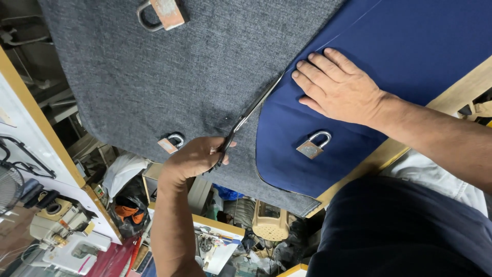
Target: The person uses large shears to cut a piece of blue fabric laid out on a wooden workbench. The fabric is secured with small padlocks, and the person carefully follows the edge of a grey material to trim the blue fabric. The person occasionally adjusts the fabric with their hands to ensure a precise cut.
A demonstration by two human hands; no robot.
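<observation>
Steel scissors (249, 114) diagonal, tips upper-right | left hand (193, 158) clenched on handles | right hand (338, 87) flat

One head camera looks down, close, at the cutting table (451, 97).

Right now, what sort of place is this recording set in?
Probably a tailoring or sewing workshop. One of the hands works scissors along blue fabric laid over grey cloth, padlocks rest on the cloth like weights, and a sewing machine stands nearby.
</observation>
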